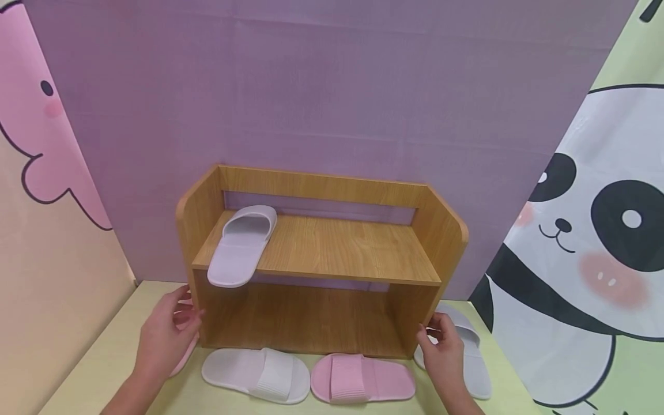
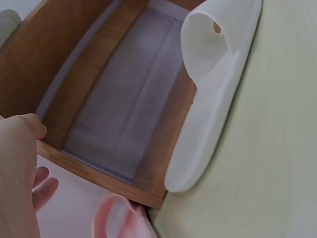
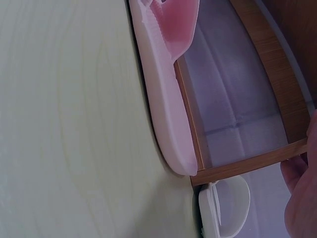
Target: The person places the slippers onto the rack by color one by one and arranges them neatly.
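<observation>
A two-tier wooden shoe rack [image 1: 342, 248] stands between the hands. My left hand [image 1: 166, 337] holds the front edge of its left side panel, the thumb at the edge and the fingers on the outer side. On the right panel, my right hand [image 1: 443, 351] has a similar hold; its thumb is mostly hidden in the right wrist view. A white slipper [image 1: 236, 253] lies on the upper shelf at the left, its toe end jutting over the front. Before the rack lie a white slipper [image 1: 228, 369] and a pink slipper [image 1: 386, 380], both sideways.
Outside the left panel, a pink slipper [image 1: 185, 354] is partly hidden behind the left hand. Another white slipper [image 1: 474, 369] lies beyond the right panel. Behind the pale table [image 1: 104, 357] hangs a purple cloth [image 1: 332, 86]; a panda print [image 1: 617, 230] covers the right wall.
</observation>
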`<act>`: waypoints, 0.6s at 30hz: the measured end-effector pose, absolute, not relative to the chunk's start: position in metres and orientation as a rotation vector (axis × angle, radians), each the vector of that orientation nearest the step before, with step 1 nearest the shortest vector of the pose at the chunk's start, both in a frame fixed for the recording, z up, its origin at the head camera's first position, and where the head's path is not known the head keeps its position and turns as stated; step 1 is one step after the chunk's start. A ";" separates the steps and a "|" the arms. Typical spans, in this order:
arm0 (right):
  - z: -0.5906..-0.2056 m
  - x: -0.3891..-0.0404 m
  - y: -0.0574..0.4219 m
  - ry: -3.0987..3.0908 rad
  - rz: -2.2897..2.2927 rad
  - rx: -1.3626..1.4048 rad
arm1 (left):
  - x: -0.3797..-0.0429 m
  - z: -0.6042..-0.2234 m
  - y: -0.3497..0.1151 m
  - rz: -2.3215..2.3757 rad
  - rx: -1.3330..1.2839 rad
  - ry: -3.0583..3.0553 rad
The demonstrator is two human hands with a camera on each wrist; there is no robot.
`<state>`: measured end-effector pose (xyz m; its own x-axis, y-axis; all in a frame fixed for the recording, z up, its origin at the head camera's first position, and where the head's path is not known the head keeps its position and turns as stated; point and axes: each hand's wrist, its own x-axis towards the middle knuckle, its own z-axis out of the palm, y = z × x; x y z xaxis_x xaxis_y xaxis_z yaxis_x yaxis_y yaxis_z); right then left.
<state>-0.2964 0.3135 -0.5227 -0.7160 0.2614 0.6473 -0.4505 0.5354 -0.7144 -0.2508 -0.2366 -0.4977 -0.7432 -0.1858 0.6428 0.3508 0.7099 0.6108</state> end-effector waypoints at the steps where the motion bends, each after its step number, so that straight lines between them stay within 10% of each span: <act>1: -0.523 -0.297 0.314 -2.033 1.226 0.153 | -0.252 -0.500 -0.237 -0.984 -0.132 -2.203; 18: -0.520 -0.294 0.313 -2.066 1.214 0.120 | -0.262 -0.513 -0.234 -0.978 -0.133 -2.190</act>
<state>-0.2943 0.3133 -0.5203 -0.7324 0.2670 0.6263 -0.4172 0.5510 -0.7227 -0.2615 -0.2341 -0.5133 -0.7337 -0.1868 0.6533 0.3620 0.7062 0.6085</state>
